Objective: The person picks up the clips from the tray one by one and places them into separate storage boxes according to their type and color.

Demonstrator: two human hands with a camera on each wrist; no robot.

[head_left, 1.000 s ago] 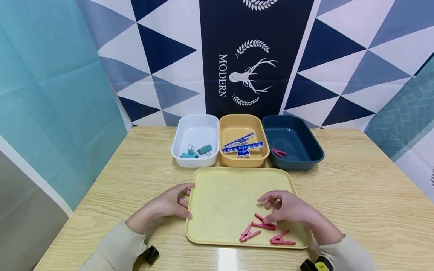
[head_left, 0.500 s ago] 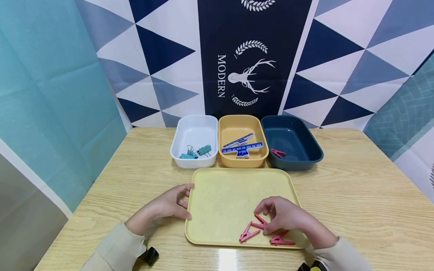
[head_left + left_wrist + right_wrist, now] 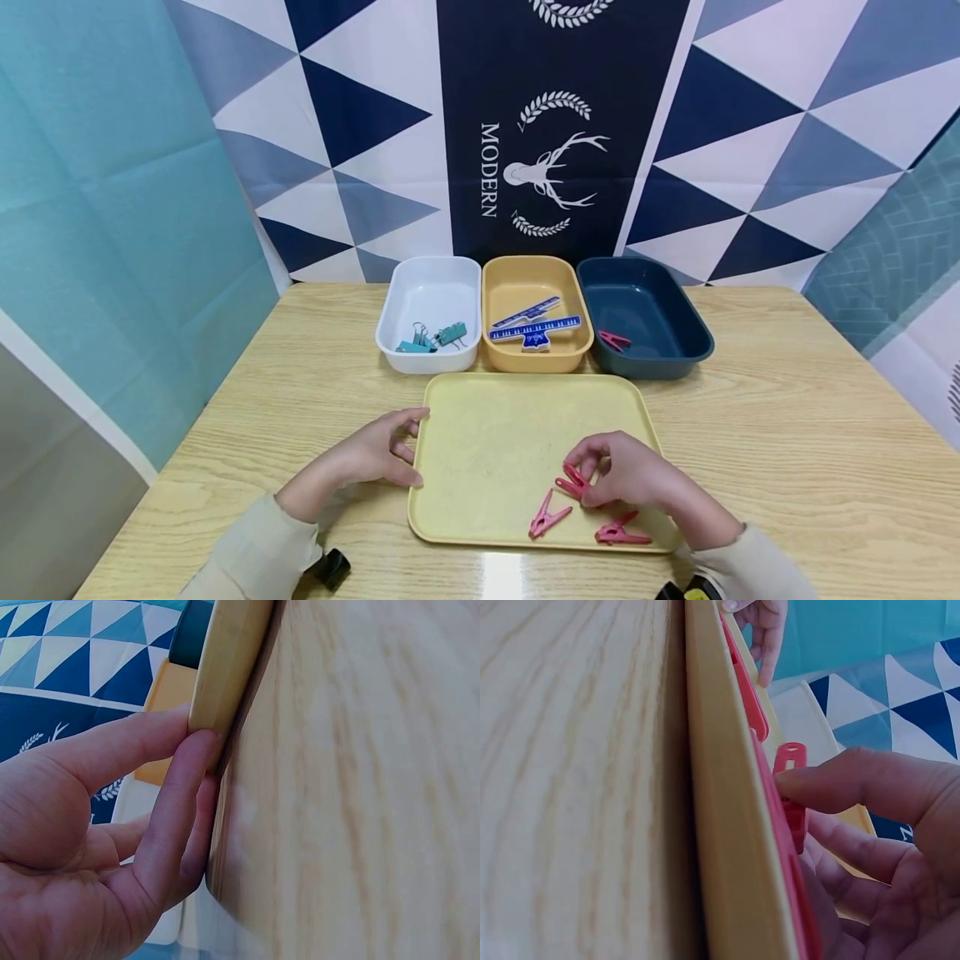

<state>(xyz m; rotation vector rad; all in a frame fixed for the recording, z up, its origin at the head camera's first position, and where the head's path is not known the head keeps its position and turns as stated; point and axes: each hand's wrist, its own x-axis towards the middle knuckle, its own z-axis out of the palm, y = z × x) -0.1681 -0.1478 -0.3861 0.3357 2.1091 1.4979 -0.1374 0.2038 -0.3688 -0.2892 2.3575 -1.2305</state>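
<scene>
My right hand [image 3: 626, 471] pinches a pink clothespin-like clip [image 3: 573, 482] between thumb and fingers over the right part of the yellow tray [image 3: 487, 450]. The right wrist view shows the thumb against this red-pink clip [image 3: 791, 761]; the fingers behind are partly hidden. Two more pink clips lie on the tray, one left clip [image 3: 547, 517] and one right clip [image 3: 622, 530] near the front rim. At the tray's left rim rests my left hand [image 3: 382, 450], thumb and fingers spread along it. Its fingertips touch the outer tray wall [image 3: 225, 675] in the left wrist view.
Behind the tray stand three bins side by side. The white bin [image 3: 397, 321] holds teal binder clips [image 3: 452, 333], the orange bin [image 3: 532, 279] blue-and-white ruler-shaped clips [image 3: 535, 329], and the dark blue bin [image 3: 660, 321] one pink clip [image 3: 615, 340]. A patterned cloth hangs behind.
My right hand has closed its thumb and fingers on the upper middle clip and lifted and turned it slightly. The left hand stays at the tray rim.
</scene>
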